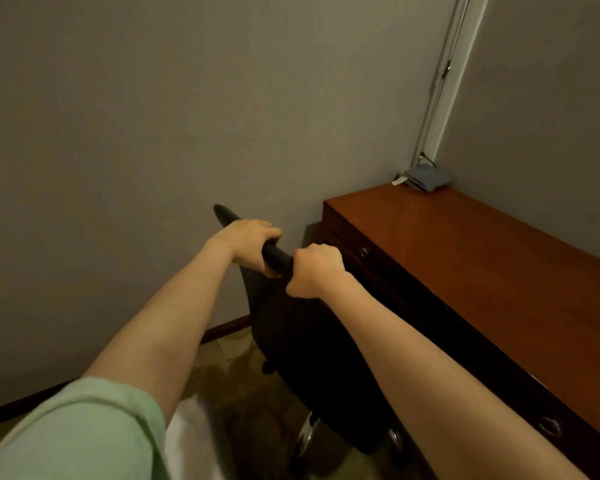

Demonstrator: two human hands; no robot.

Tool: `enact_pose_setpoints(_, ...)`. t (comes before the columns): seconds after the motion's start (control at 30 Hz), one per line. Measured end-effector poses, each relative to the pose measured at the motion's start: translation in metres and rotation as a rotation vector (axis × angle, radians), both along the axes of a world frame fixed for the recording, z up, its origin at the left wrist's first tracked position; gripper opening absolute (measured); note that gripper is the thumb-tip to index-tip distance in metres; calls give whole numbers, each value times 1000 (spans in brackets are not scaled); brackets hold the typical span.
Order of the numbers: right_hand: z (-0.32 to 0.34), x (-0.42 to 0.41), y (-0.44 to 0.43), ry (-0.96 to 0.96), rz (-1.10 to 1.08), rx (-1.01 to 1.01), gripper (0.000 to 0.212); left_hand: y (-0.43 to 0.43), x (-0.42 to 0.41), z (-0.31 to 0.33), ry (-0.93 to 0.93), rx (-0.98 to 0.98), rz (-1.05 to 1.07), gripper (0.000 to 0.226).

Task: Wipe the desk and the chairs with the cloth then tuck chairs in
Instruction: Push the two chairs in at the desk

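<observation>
A pale green sleeve [84, 427] was seen at the lower left, against a plain grey wall [118, 133] edged by a dark baseboard [226, 329]. The left hand [252, 242] was closed over the top edge of the black chair [312, 334], its fingers curled round the rim and the thumb tucked underneath. Just to its right, the same rim was gripped by the right hand [317, 270], held in a tight fist (a short stretch of black rim was left showing between the 2 hands). The chair was stood on the patterned floor [250, 393], its back turned to the camera and just beside the drawer front at the left end of the desk [482, 271]; a chrome leg [307, 433] was visible below. 2 ring pulls were seen on the desk's drawer front, 1 near the left end [364, 251] and 1 at the lower right [549, 426]. The blue-grey cloth [426, 177] was left bunched at the far back corner of the reddish-brown desktop, well apart from both hands. A small white tag [398, 181] was attached at its left; any writing on it was too small to be read. A white trim strip [444, 81] was run up the wall corner above the cloth.
</observation>
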State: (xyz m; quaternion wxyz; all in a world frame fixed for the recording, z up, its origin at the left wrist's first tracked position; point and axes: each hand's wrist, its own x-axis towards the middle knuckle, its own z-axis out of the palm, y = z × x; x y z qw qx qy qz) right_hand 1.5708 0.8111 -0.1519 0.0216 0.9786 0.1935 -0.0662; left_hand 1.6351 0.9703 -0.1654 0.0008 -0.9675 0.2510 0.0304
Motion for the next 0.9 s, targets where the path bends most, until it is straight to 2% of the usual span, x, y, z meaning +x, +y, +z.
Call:
enact_pose_setpoints(0.1,15,27,1,332,-8,126,44,11,11,4,-21,15,-69,44)
enact_pose_setpoints(0.2,13,57,11,669,-95,257,41,24,33,1,-53,70,-180,46)
enact_pose_setpoints(0.3,11,91,22,834,-131,186,28,33,59,-1,-171,134,-317,51)
enact_pose_setpoints(0.43,8,129,43,885,-236,157,47,51,98,-4,-244,71,-468,58)
enact_pose_setpoints(0.57,9,131,66,910,-388,180,54,66,115,-5,-259,70,-590,49)
enact_pose_setpoints(0.67,11,121,77,868,-483,250,60,72,116,-4,-321,98,-611,47)
enact_pose_setpoints(0.83,15,101,86,800,-667,338,97,77,113,-9,-393,38,-662,51)
enact_pose_setpoints(0.9,13,94,85,735,-724,372,100,75,109,-8,-421,37,-668,52)
